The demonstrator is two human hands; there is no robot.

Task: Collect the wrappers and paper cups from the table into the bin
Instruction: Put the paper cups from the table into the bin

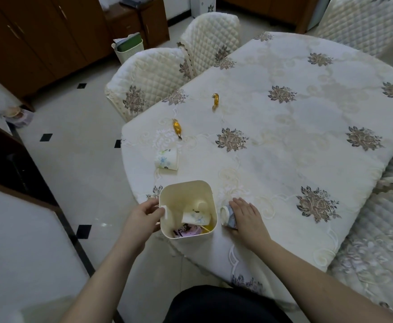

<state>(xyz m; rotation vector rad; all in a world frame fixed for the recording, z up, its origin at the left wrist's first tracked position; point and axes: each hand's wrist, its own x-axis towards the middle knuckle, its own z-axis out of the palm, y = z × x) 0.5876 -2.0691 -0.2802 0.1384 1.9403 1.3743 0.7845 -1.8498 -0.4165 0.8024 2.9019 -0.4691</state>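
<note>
We take the cream bin (167, 229) as our landmark; it sits at the near edge of the bench (307, 148), which is draped in a cream cloth with grey-brown flower motifs. Our left hand (144, 216) grips the bin's left wall, thumb hooked over the rim and fingers curled against the outside. Inside the bin we see a paper cup with a blue floral print (196, 217), and beneath it some pinkish and yellow wrappers (188, 230).

Just right of the bin, our right hand (244, 216) lies palm down over a tipped paper cup (225, 214), fingers together and draped across it; whether they have closed around it we cannot tell. The cup's open mouth faces the bin.

Beyond the bin, slightly to its left, another floral paper cup (166, 159) lies on its side on the cloth. Further on, a gold wrapper (177, 128) rests on the bench, and farther still, to the right of that line, a second gold wrapper (215, 101). Past the bench's far-left edge stand two quilted chairs (144, 75).
</note>
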